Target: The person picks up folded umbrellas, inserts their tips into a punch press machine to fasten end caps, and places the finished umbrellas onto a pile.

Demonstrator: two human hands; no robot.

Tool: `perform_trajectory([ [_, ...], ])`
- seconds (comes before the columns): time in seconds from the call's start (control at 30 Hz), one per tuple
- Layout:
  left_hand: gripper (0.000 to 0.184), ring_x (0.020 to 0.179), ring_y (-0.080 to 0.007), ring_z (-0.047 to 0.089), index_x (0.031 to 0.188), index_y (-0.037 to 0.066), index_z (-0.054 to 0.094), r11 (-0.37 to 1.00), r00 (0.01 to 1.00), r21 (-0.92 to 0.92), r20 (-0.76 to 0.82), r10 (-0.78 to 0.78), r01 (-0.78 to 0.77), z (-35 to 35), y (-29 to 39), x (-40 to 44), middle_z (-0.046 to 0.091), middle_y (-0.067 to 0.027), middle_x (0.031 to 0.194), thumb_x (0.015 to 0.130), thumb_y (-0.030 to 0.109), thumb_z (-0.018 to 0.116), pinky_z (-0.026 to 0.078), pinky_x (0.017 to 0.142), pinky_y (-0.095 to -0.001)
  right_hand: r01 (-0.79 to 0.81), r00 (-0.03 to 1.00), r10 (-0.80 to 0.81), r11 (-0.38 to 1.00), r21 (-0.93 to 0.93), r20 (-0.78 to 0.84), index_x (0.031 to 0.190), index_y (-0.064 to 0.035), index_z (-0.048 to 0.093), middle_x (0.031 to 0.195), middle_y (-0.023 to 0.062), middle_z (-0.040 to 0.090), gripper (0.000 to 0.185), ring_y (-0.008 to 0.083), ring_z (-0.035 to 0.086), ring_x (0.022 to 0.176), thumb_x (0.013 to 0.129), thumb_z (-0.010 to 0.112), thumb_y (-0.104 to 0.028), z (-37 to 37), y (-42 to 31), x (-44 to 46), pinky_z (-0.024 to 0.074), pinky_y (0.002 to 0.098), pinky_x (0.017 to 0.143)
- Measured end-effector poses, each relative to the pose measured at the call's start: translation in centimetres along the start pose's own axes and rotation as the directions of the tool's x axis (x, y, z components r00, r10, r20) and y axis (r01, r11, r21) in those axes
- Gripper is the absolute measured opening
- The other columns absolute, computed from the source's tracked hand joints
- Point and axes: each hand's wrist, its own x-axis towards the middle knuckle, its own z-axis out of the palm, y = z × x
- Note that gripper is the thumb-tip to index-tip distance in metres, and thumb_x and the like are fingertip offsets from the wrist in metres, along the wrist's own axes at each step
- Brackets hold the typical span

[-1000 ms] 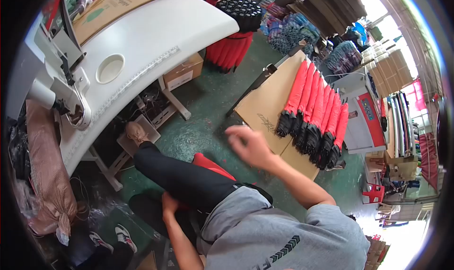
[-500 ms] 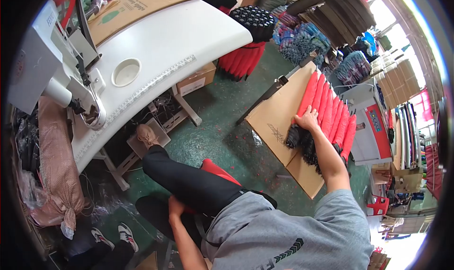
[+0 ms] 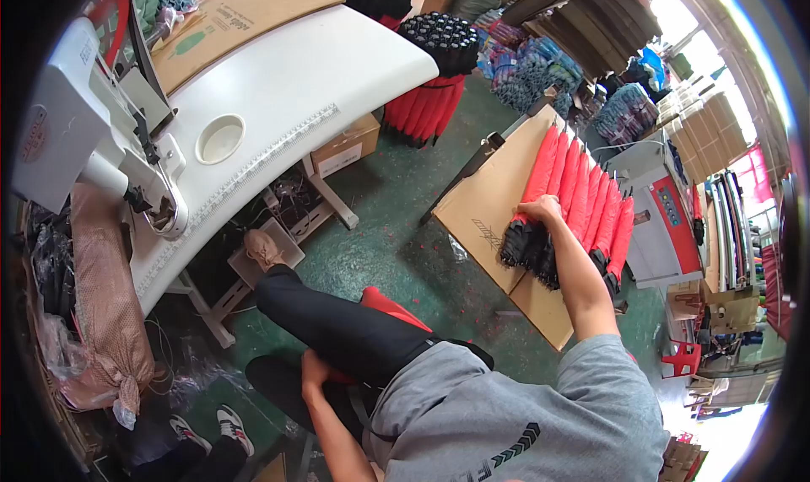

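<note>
Seven or eight folded umbrellas (image 3: 584,199), by my count, lie side by side under and beyond the right hand (image 3: 542,209), slim tapering rolls of red cloth with bunched, ruffled black ends toward the person. That hand rests on the leftmost rolls about where red meets black, fingers bent over the fabric; whether it grips one I cannot tell. Beneath it all is a bench (image 3: 472,204) topped with flat brown cardboard, black print showing just left of the fingers. The left hand (image 3: 315,371) sits low against the dark-trousered legs, its fingers hidden from me, so I can't say if they are open or closed. Well ahead of it stretches a smooth white bench (image 3: 295,69) with one round cup (image 3: 221,139) set into the top; underneath, dark tangled cables (image 3: 294,193) fill a tray, and one cardboard box (image 3: 346,147) sits beyond them. Two round upright bundles (image 3: 426,102), black-capped over red, stand by that bench's end, far ahead of the right hand. Off to the left hand's left lies one coarse woven brown sack (image 3: 105,288), knotted at its end, near another person's two light sneakers (image 3: 234,429).
</note>
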Motion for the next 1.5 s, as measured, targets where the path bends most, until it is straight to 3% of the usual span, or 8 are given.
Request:
perform_trajectory([
  [0.43,0.031,0.112,-0.0467,0.067,0.112,-0.006,0.070,0.988,0.982,0.000,-0.112,-0.154,0.155,-0.3,-0.1,0.1,0.072,-0.0308,0.108,0.085,0.003,0.058,0.053,0.090,-0.0482,0.100,0.995,-0.097,0.786,0.610,-0.038,0.141,0.0264,0.031,0.137,0.0368,0.056,0.118,0.0384,0.063,0.122,0.062,0.085,-0.044,5.4,0.3,-9.6,0.0515,0.0387,0.103],
  [0.6,0.029,0.104,-0.0336,0.074,0.116,-0.006,0.069,0.996,0.926,0.015,-0.370,-0.075,0.087,-1.0,3.2,-1.4,0.074,-0.0280,0.107,0.092,0.007,0.059,0.055,0.089,-0.0429,0.044,0.968,-0.225,0.586,0.809,0.111,0.145,0.0202,0.033,0.133,0.0337,0.058,0.110,0.0374,0.064,0.118,0.064,0.084,-0.035,4.7,1.9,-13.0,0.0506,0.0401,0.102],
  [0.73,0.027,0.101,-0.0314,0.074,0.117,-0.005,0.068,0.995,0.777,0.081,-0.623,0.091,-0.051,-1.8,9.5,-1.6,0.074,-0.0249,0.107,0.094,0.005,0.058,0.055,0.090,-0.0406,0.381,0.925,-0.120,0.291,0.878,-0.361,0.141,0.0164,0.035,0.129,0.0296,0.059,0.096,0.0378,0.060,0.122,0.069,0.083,-0.025,2.8,0.6,-20.7,0.0471,0.0419,0.106],
  [0.83,0.027,0.103,-0.0357,0.072,0.120,-0.004,0.066,0.975,0.704,0.002,-0.691,0.163,-0.223,-2.3,18.6,-2.4,0.073,-0.0246,0.110,0.096,0.003,0.057,0.055,0.091,-0.0402,0.629,0.778,-0.144,0.180,0.757,-0.612,0.149,0.0087,0.033,0.128,0.0268,0.060,0.098,0.0371,0.062,0.120,0.070,0.084,-0.021,0.1,-0.2,-25.2,0.0483,0.0428,0.105],
  [0.9,0.025,0.108,-0.0313,0.072,0.121,-0.004,0.066,0.887,0.833,-0.197,-0.472,0.287,-0.417,-2.1,25.7,-3.1,0.073,-0.0217,0.112,0.098,0.006,0.060,0.055,0.094,-0.0367,0.709,0.705,-0.224,0.216,0.671,-0.673,0.149,0.0078,0.031,0.129,0.0282,0.058,0.097,0.0394,0.059,0.123,0.072,0.083,-0.019,-1.3,-0.9,-27.8,0.0456,0.0449,0.108],
  [1.1,0.039,0.113,-0.0229,0.069,0.133,0.000,0.060,0.726,0.683,0.040,-0.306,0.663,-0.687,-1.8,38.4,-5.5,0.072,-0.0155,0.121,0.097,0.011,0.069,0.053,0.099,-0.0347,0.822,0.515,-0.449,0.017,0.570,-0.730,0.149,0.0064,0.029,0.134,0.0311,0.053,0.099,0.0429,0.054,0.128,0.071,0.085,-0.018,-3.8,-1.7,-37.3,0.0420,0.0484,0.111],
  [1.23,0.056,0.117,-0.0333,0.069,0.137,-0.004,0.054,0.747,0.696,-0.090,-0.452,0.558,-0.658,-1.2,41.3,-7.6,0.069,-0.0258,0.122,0.092,0.021,0.077,0.053,0.101,-0.0397,0.698,0.422,-0.642,-0.220,0.682,-0.640,0.150,0.0061,0.028,0.137,0.0316,0.049,0.104,0.0428,0.051,0.131,0.069,0.088,-0.020,-3.6,-0.6,-41.7,0.0411,0.0492,0.111],
  [1.5,0.067,0.116,-0.0269,0.068,0.135,-0.005,0.054,0.697,0.610,-0.224,-0.702,0.369,-0.681,-2.6,37.1,-10.4,0.068,-0.0197,0.125,0.082,0.017,0.087,0.053,0.101,-0.0381,0.756,-0.196,-0.767,-0.515,0.404,-0.611,0.155,0.0022,0.023,0.135,0.0243,0.051,0.114,0.0378,0.054,0.127,0.067,0.092,-0.026,-3.8,-0.6,-43.0,0.0461,0.0450,0.105],
])
